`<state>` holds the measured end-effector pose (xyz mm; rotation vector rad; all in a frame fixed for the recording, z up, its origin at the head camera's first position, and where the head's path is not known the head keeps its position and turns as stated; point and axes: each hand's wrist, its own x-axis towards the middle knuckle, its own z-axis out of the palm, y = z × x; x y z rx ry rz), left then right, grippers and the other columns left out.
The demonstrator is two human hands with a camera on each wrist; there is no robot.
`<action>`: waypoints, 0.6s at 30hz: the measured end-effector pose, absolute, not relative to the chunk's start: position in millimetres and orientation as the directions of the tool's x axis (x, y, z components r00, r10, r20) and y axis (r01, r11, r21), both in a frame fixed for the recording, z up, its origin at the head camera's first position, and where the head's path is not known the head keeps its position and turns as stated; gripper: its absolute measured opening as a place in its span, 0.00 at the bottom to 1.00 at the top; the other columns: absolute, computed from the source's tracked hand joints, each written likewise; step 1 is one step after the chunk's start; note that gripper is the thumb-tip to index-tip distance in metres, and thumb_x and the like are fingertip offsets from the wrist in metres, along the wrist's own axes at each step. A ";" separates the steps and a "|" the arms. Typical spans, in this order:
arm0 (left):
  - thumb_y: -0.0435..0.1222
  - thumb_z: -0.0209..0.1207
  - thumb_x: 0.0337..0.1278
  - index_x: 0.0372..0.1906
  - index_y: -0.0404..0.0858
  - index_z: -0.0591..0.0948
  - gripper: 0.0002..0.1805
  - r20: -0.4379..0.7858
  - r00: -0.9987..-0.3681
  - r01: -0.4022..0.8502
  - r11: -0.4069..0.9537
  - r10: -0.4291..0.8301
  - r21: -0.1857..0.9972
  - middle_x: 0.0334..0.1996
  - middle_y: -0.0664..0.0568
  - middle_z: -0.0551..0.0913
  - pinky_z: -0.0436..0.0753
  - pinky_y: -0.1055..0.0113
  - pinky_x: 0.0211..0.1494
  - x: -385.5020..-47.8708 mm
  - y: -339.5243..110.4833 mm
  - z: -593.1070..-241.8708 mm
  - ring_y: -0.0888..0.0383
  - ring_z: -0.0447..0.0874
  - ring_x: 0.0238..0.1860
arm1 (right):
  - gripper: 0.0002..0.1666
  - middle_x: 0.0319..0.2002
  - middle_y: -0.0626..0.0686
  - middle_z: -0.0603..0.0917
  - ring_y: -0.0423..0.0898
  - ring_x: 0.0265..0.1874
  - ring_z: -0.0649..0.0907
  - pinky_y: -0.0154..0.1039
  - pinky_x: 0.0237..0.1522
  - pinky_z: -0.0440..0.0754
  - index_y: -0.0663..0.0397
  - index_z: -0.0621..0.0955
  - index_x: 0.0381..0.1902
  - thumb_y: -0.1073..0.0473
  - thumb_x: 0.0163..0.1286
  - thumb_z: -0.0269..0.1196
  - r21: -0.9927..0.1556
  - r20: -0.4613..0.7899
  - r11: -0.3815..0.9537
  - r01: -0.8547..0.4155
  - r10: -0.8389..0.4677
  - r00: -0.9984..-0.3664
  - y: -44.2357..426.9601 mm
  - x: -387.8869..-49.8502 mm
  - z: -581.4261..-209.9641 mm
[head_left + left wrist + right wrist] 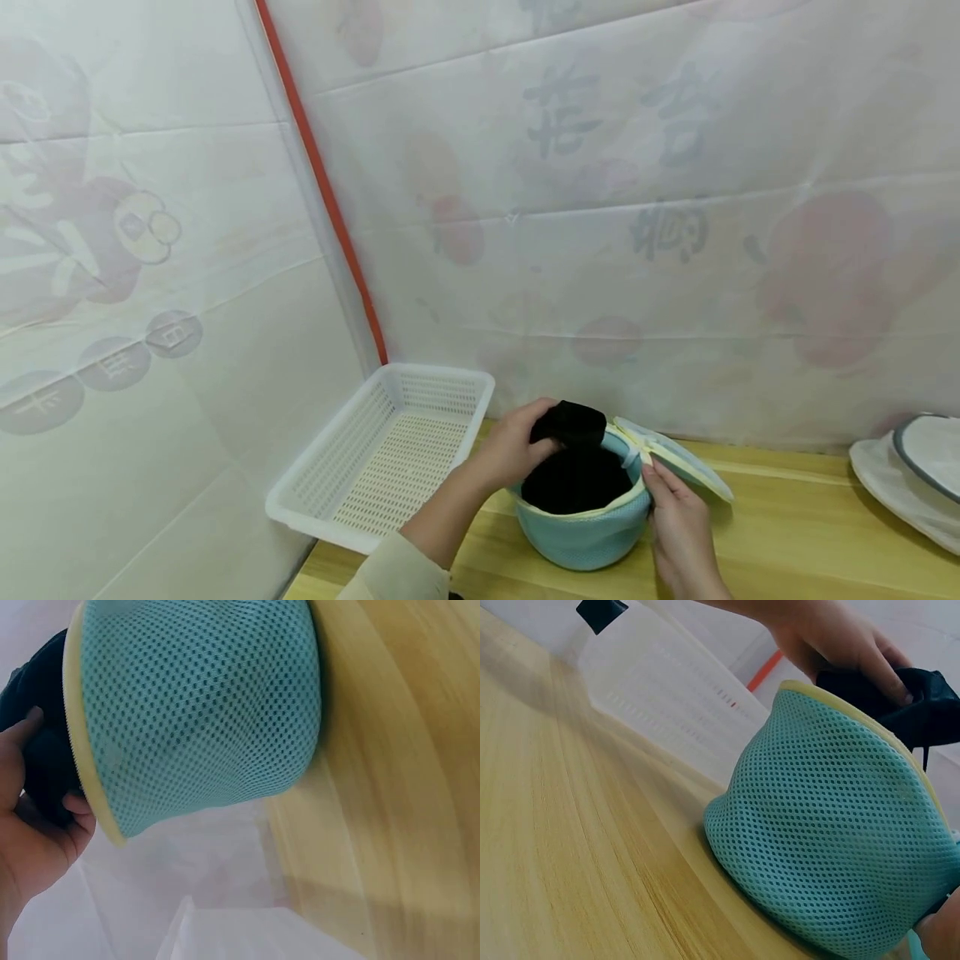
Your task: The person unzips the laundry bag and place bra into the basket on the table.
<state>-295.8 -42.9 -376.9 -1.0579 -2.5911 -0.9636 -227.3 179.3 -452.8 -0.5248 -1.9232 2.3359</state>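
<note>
The left hand [517, 446] had a pinch on black cloth [572, 422] at the mouth of the mesh bag [583, 537]; the right hand [681, 518] gripped the bag's yellow rim nr the folded-back lid [693, 471]. Bag stood upright on the bench [787, 508], just beside the white basket [321, 527], w/ more black stuff inside; couldn't tell if that was the same piece.

Risks, to my eye: cloth could prob. snag on the zip edge b/c it lay right against it. Bag might tip or slide if the left hand tugged hard & the right let go, soft sides giving little support. Lid could poss. flop over the opening, as nothing pinned its far end.

Count: 2 hands, 1 bag w/ 1 lid, 1 basket, 1 plate [876, 482] & 1 bowl [930, 454] on top, both cut off at the edge. Black cloth: 1 pc. min., total unclear.
</note>
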 end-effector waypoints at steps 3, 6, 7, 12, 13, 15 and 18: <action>0.35 0.59 0.66 0.61 0.49 0.75 0.20 0.373 -0.763 0.636 0.506 0.529 0.583 0.53 0.54 0.83 0.81 0.67 0.52 -296.6 -47.5 -373.0 0.63 0.82 0.49 | 0.41 0.78 0.45 0.49 0.27 0.59 0.64 0.22 0.57 0.67 0.50 0.55 0.77 0.39 0.75 0.51 -0.964 -0.216 -0.210 0.164 0.252 -0.943 178.7 -228.5 -452.6; 0.33 0.56 0.65 0.61 0.50 0.75 0.21 0.383 -0.799 0.594 0.510 0.464 0.622 0.51 0.52 0.84 0.81 0.67 0.47 -296.5 -51.7 -366.2 0.62 0.81 0.42 | 0.39 0.78 0.46 0.51 0.27 0.42 0.70 0.20 0.44 0.69 0.51 0.56 0.77 0.41 0.76 0.51 -0.966 -0.211 -0.203 0.160 0.264 -0.941 178.1 -229.2 -452.3; 0.33 0.55 0.65 0.60 0.50 0.75 0.20 0.391 -0.808 0.584 0.512 0.441 0.630 0.50 0.52 0.85 0.80 0.67 0.45 -296.8 -53.0 -364.2 0.61 0.81 0.40 | 0.39 0.78 0.47 0.50 0.26 0.42 0.70 0.20 0.43 0.69 0.51 0.55 0.77 0.42 0.76 0.51 -0.966 -0.209 -0.202 0.159 0.262 -0.942 177.9 -229.1 -452.1; 0.34 0.56 0.67 0.55 0.48 0.78 0.14 0.453 -0.822 0.570 0.478 0.346 0.669 0.46 0.51 0.85 0.81 0.64 0.46 -298.2 -60.3 -351.6 0.59 0.82 0.41 | 0.36 0.78 0.49 0.50 0.33 0.18 0.56 0.29 0.27 0.63 0.52 0.56 0.77 0.45 0.78 0.49 -0.970 -0.203 -0.190 0.155 0.270 -0.941 176.9 -230.3 -452.0; 0.36 0.56 0.68 0.55 0.48 0.78 0.13 0.454 -0.827 0.562 0.463 0.331 0.686 0.47 0.51 0.85 0.81 0.64 0.46 -298.0 -62.2 -348.6 0.59 0.82 0.42 | 0.37 0.78 0.49 0.50 0.33 0.18 0.57 0.29 0.27 0.63 0.52 0.56 0.77 0.45 0.78 0.49 -0.970 -0.203 -0.188 0.155 0.269 -0.941 176.6 -230.6 -452.1; 0.37 0.56 0.69 0.54 0.47 0.78 0.12 0.463 -0.833 0.553 0.431 0.303 0.713 0.47 0.51 0.84 0.82 0.63 0.46 -297.8 -66.4 -341.7 0.58 0.82 0.41 | 0.37 0.77 0.49 0.50 0.33 0.17 0.56 0.30 0.27 0.64 0.52 0.56 0.77 0.44 0.78 0.49 -0.970 -0.203 -0.186 0.155 0.272 -0.941 175.9 -231.4 -452.2; 0.36 0.56 0.69 0.53 0.46 0.78 0.11 0.476 -0.841 0.540 0.381 0.257 0.750 0.45 0.49 0.84 0.82 0.62 0.43 -297.9 -73.7 -330.3 0.57 0.81 0.39 | 0.37 0.77 0.51 0.52 0.33 0.15 0.56 0.29 0.26 0.64 0.52 0.57 0.77 0.45 0.78 0.50 -0.971 -0.203 -0.184 0.155 0.280 -0.938 175.3 -232.1 -452.2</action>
